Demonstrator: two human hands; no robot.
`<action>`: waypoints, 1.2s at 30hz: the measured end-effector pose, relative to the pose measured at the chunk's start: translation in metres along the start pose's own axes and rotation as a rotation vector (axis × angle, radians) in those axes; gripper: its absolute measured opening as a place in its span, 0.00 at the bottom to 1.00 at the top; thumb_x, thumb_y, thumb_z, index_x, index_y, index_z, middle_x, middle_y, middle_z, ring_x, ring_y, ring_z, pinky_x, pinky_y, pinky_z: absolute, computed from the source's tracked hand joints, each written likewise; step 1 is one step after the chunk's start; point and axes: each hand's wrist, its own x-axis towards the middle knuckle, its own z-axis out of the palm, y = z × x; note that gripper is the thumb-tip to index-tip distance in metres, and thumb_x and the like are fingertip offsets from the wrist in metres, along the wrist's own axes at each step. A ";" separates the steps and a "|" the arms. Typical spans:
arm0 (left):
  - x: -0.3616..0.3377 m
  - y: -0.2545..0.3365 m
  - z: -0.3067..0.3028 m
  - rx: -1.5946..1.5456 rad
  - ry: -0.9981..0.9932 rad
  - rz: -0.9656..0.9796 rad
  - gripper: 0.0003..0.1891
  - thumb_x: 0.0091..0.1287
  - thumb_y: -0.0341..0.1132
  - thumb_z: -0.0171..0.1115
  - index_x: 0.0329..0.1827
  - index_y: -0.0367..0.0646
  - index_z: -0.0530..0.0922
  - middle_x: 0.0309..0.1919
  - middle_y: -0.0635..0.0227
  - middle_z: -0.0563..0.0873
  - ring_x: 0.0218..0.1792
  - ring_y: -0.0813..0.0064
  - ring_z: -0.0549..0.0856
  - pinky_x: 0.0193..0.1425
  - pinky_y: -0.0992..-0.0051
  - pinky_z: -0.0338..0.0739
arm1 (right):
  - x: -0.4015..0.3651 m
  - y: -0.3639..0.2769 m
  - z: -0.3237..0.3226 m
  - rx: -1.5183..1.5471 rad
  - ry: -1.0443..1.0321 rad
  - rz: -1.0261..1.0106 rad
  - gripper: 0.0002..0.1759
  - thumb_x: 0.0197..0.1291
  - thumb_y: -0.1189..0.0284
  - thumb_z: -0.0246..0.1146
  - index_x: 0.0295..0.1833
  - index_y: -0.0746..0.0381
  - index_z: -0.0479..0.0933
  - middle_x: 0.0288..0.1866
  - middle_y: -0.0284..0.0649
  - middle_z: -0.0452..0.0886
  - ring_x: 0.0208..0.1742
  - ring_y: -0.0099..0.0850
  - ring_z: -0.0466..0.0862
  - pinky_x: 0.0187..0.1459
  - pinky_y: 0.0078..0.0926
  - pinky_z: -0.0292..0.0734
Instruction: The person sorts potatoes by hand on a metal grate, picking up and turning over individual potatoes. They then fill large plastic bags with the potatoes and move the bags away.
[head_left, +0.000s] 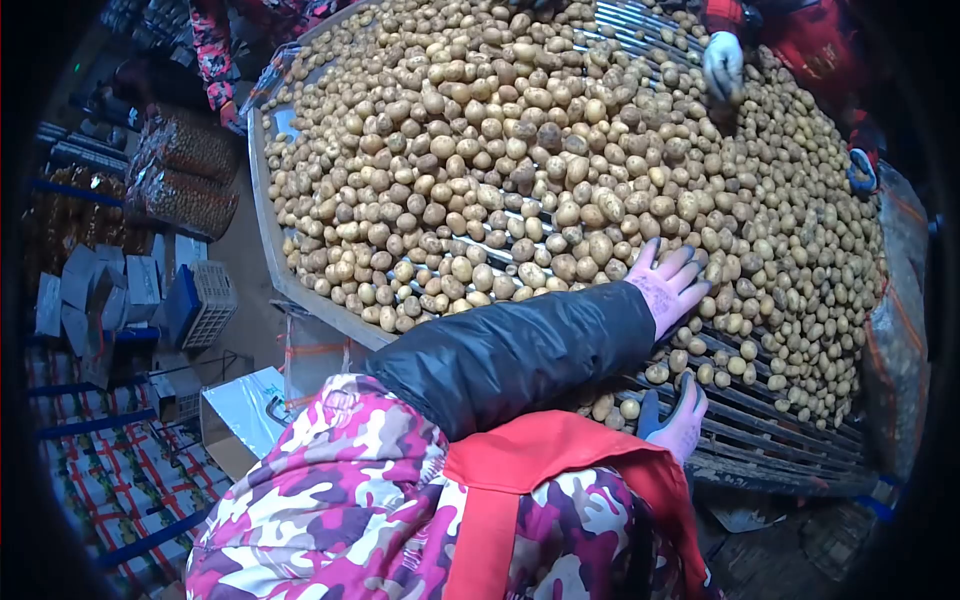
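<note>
Right hand (678,428) nearest: grip apart, by the slatted bench (790,447), loose potatoes (629,409) around its 10 o'clock. Left hand (667,292) beyond: fingers spread, touching potatoes, nearer the main pile (520,130), which lies at its 11 o'clock.

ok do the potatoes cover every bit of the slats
No, bare slats show beside the right hand, with none of the potatoes on them.

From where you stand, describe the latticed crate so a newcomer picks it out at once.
Start at the potato-covered slatted table. Past its left rim, near the net sacks, sits the crate: white latticework with a blue face, unlike the solid-sided boxes beside it.
</note>
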 end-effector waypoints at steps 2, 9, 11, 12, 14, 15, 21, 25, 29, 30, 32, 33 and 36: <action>-0.004 -0.010 -0.025 -0.322 0.171 0.022 0.30 0.61 0.41 0.63 0.68 0.46 0.74 0.65 0.58 0.77 0.71 0.55 0.72 0.73 0.40 0.61 | 0.000 0.002 0.000 0.001 0.001 -0.010 0.37 0.60 0.61 0.70 0.72 0.61 0.67 0.66 0.57 0.72 0.64 0.57 0.76 0.62 0.50 0.74; -0.130 -0.155 -0.128 0.088 -0.438 -0.556 0.32 0.54 0.23 0.66 0.65 0.54 0.79 0.54 0.55 0.82 0.57 0.51 0.82 0.63 0.58 0.77 | 0.000 0.003 -0.002 -0.022 -0.072 0.001 0.39 0.60 0.59 0.69 0.74 0.59 0.64 0.68 0.57 0.69 0.65 0.56 0.75 0.60 0.52 0.73; -0.141 -0.167 -0.134 0.159 -0.618 -0.500 0.34 0.54 0.20 0.61 0.67 0.56 0.77 0.55 0.50 0.79 0.59 0.48 0.82 0.61 0.56 0.78 | 0.000 0.001 -0.002 -0.053 -0.086 -0.002 0.40 0.60 0.58 0.69 0.75 0.59 0.64 0.69 0.58 0.68 0.66 0.56 0.74 0.61 0.52 0.72; -0.136 -0.168 -0.136 0.147 -0.665 -0.511 0.34 0.54 0.20 0.62 0.66 0.56 0.77 0.56 0.49 0.79 0.59 0.48 0.82 0.61 0.56 0.78 | 0.000 0.000 -0.003 -0.043 -0.099 0.002 0.40 0.60 0.57 0.69 0.74 0.59 0.64 0.70 0.58 0.67 0.67 0.56 0.73 0.62 0.53 0.71; -0.121 -0.168 -0.134 0.157 -0.707 -0.508 0.33 0.54 0.22 0.62 0.66 0.56 0.78 0.57 0.49 0.78 0.60 0.47 0.81 0.61 0.56 0.78 | 0.002 -0.002 -0.003 -0.046 -0.107 0.009 0.40 0.60 0.57 0.69 0.74 0.59 0.65 0.70 0.58 0.67 0.67 0.57 0.73 0.62 0.53 0.71; -0.118 -0.168 -0.131 0.174 -0.705 -0.500 0.32 0.54 0.22 0.63 0.65 0.55 0.78 0.58 0.49 0.78 0.60 0.47 0.81 0.61 0.55 0.78 | 0.001 -0.002 -0.005 -0.052 -0.121 0.017 0.39 0.60 0.57 0.70 0.74 0.58 0.65 0.70 0.58 0.67 0.67 0.57 0.73 0.62 0.53 0.71; -0.121 -0.170 -0.121 0.233 -0.682 -0.414 0.28 0.54 0.24 0.65 0.62 0.50 0.79 0.59 0.52 0.78 0.60 0.48 0.81 0.62 0.56 0.78 | 0.000 0.003 -0.002 -0.049 -0.130 -0.030 0.39 0.59 0.56 0.70 0.73 0.56 0.67 0.69 0.57 0.69 0.66 0.56 0.74 0.62 0.52 0.72; -0.121 -0.163 -0.118 0.222 -0.655 -0.492 0.22 0.56 0.26 0.66 0.56 0.46 0.80 0.55 0.55 0.80 0.58 0.50 0.82 0.59 0.57 0.79 | 0.000 0.002 -0.006 -0.021 -0.150 -0.027 0.39 0.59 0.55 0.70 0.73 0.56 0.68 0.69 0.57 0.69 0.66 0.56 0.75 0.63 0.52 0.71; -0.125 -0.156 -0.130 0.101 -0.523 -0.580 0.14 0.59 0.33 0.70 0.49 0.45 0.83 0.49 0.54 0.82 0.54 0.51 0.84 0.56 0.59 0.80 | 0.000 0.007 -0.005 0.006 -0.150 -0.068 0.39 0.58 0.54 0.70 0.73 0.56 0.69 0.70 0.57 0.69 0.67 0.56 0.75 0.64 0.52 0.70; -0.125 -0.153 -0.133 0.030 -0.501 -0.676 0.13 0.59 0.34 0.70 0.48 0.45 0.83 0.47 0.54 0.82 0.52 0.52 0.85 0.55 0.59 0.80 | 0.000 0.008 -0.006 0.010 -0.158 -0.075 0.39 0.58 0.54 0.70 0.73 0.55 0.69 0.70 0.57 0.69 0.67 0.56 0.75 0.64 0.52 0.70; -0.127 -0.138 -0.133 -0.043 -0.474 -0.731 0.13 0.60 0.38 0.70 0.46 0.44 0.84 0.45 0.53 0.84 0.50 0.53 0.86 0.55 0.60 0.80 | -0.001 0.008 -0.007 0.020 -0.169 -0.087 0.39 0.58 0.54 0.70 0.72 0.55 0.69 0.71 0.57 0.68 0.67 0.56 0.75 0.64 0.52 0.69; -0.124 -0.125 -0.128 -0.043 -0.468 -0.690 0.14 0.61 0.40 0.69 0.46 0.43 0.84 0.45 0.52 0.85 0.49 0.53 0.86 0.56 0.60 0.81 | -0.001 0.007 -0.008 0.010 -0.178 -0.078 0.39 0.58 0.53 0.71 0.72 0.55 0.70 0.71 0.57 0.68 0.68 0.56 0.75 0.65 0.52 0.69; -0.105 -0.104 -0.104 0.048 -0.678 -0.723 0.18 0.62 0.42 0.69 0.49 0.38 0.85 0.49 0.49 0.87 0.53 0.51 0.87 0.59 0.59 0.81 | 0.003 0.008 -0.006 0.017 -0.189 -0.073 0.38 0.57 0.53 0.71 0.72 0.55 0.70 0.71 0.58 0.68 0.68 0.55 0.74 0.65 0.52 0.69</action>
